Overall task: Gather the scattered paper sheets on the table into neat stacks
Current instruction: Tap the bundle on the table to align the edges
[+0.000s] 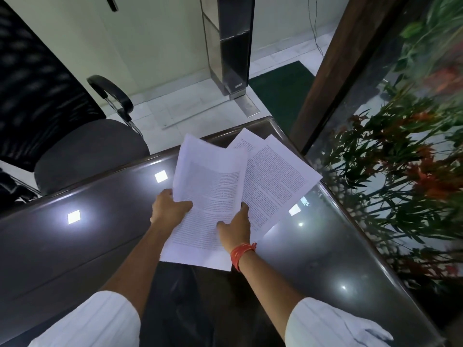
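Several printed paper sheets are fanned out over the far right corner of the dark glossy table [75, 246]. My left hand [168, 209] pinches the left edge of the front sheet [213, 186], thumb on top, and that sheet curls upward. My right hand [236, 227] grips the lower right part of the same bundle, its thumb lying on the print. Two more sheets [278, 179] stick out askew behind and to the right, one corner reaching the table's far edge. Whether the sheets rest on the table or hang above it is unclear.
A black office chair [75, 141] stands beyond the table's far left edge. A glass wall with plants [400, 171] behind it runs along the right side. A dark pillar [233, 46] and a green mat [283, 88] are on the floor beyond.
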`<state>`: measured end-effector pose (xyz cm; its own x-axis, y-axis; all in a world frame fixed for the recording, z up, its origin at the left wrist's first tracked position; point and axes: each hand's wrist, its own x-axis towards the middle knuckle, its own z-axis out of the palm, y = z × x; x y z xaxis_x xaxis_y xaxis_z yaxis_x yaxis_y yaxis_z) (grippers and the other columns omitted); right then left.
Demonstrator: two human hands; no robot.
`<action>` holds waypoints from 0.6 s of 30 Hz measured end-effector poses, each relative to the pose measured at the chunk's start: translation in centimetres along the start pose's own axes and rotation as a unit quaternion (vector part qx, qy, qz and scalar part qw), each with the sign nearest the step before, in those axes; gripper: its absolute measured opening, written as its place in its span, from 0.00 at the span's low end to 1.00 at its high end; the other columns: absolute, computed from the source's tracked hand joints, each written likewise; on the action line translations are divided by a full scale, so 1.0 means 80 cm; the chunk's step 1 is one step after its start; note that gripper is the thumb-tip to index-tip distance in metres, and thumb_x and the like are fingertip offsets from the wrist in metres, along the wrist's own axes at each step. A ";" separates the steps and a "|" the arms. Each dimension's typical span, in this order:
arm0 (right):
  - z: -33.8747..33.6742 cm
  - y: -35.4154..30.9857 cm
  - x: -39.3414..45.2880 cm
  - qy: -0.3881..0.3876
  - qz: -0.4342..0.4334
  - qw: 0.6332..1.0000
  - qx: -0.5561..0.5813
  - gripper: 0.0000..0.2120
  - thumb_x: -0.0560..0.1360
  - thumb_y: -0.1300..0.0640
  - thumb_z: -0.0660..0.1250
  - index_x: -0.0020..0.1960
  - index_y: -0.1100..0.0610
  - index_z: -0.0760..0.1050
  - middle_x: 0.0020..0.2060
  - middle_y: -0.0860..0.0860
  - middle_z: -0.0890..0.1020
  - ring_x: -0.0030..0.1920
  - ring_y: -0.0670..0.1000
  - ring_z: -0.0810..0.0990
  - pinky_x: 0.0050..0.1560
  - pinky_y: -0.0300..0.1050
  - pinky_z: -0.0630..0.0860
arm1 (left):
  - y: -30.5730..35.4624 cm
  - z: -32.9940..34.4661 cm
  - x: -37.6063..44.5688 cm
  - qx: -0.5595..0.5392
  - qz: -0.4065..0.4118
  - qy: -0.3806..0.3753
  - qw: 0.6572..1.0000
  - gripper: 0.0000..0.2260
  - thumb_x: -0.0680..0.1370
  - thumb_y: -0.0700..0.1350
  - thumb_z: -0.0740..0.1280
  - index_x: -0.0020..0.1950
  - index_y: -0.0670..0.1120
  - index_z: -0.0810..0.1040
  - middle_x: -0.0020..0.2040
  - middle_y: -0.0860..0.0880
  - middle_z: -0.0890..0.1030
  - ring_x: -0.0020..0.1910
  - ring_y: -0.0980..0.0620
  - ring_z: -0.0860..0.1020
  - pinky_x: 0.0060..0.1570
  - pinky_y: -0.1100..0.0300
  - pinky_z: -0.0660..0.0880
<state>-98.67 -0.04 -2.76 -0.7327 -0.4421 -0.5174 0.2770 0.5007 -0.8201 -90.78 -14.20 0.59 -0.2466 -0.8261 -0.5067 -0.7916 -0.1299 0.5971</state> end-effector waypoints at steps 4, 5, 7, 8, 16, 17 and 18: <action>-0.026 -0.021 -0.010 0.069 -0.028 0.988 0.134 0.32 0.73 0.71 0.67 0.72 0.54 0.61 0.63 0.52 0.76 0.64 0.55 0.77 0.52 0.36 0.78 | 0.037 -0.018 -0.015 -0.074 0.112 -0.022 0.991 0.08 0.68 0.41 0.74 0.46 0.43 0.82 0.41 0.49 0.83 0.36 0.52 0.82 0.36 0.54 0.79; -0.031 -0.024 -0.009 0.091 -0.020 0.985 0.143 0.34 0.74 0.72 0.67 0.74 0.55 0.59 0.66 0.55 0.73 0.66 0.57 0.75 0.57 0.42 0.78 | 0.051 -0.018 -0.013 -0.082 0.134 -0.031 0.987 0.09 0.65 0.42 0.74 0.44 0.44 0.82 0.39 0.50 0.83 0.33 0.55 0.80 0.33 0.58 0.77; -0.044 -0.026 -0.002 0.132 -0.004 0.980 0.149 0.35 0.74 0.73 0.65 0.75 0.55 0.55 0.70 0.57 0.70 0.68 0.59 0.73 0.62 0.50 0.74 | 0.076 -0.004 0.002 -0.068 0.171 -0.057 0.981 0.11 0.64 0.42 0.74 0.45 0.46 0.81 0.39 0.50 0.81 0.32 0.57 0.77 0.32 0.64 0.74; -0.051 -0.025 0.003 0.150 -0.001 0.978 0.147 0.36 0.74 0.74 0.65 0.75 0.55 0.54 0.70 0.58 0.70 0.68 0.60 0.74 0.61 0.51 0.74 | 0.087 0.010 0.012 -0.048 0.184 -0.072 0.979 0.13 0.66 0.39 0.75 0.49 0.46 0.81 0.42 0.48 0.81 0.36 0.54 0.78 0.33 0.63 0.73; -0.099 0.008 0.036 0.118 0.146 0.976 -0.114 0.30 0.70 0.63 0.72 0.67 0.60 0.61 0.62 0.59 0.68 0.59 0.59 0.74 0.55 0.53 0.80 | 0.095 0.119 0.039 0.266 0.214 -0.101 0.934 0.27 0.76 0.48 0.71 0.73 0.47 0.68 0.75 0.41 0.64 0.72 0.40 0.64 0.67 0.49 0.67; -0.106 0.008 0.039 0.133 0.146 0.965 -0.170 0.31 0.70 0.56 0.74 0.65 0.60 0.61 0.60 0.58 0.67 0.59 0.57 0.71 0.54 0.51 0.78 | 0.091 0.121 0.041 0.299 0.204 -0.081 0.929 0.30 0.75 0.52 0.71 0.74 0.48 0.65 0.77 0.41 0.56 0.75 0.38 0.58 0.71 0.44 0.62; -0.111 0.007 0.043 0.151 0.143 0.957 -0.204 0.32 0.68 0.52 0.74 0.64 0.60 0.61 0.59 0.57 0.65 0.58 0.56 0.69 0.52 0.50 0.76 | 0.086 0.123 0.046 0.304 0.190 -0.068 0.931 0.34 0.74 0.56 0.72 0.75 0.49 0.62 0.79 0.41 0.50 0.78 0.38 0.52 0.74 0.41 0.57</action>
<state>-106.59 5.35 -2.86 -0.8268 -0.0398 -0.5611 0.2720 0.8449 -0.4607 -102.60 -12.73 -3.28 -0.6090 -0.6671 -0.4290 -0.7929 0.5259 0.3079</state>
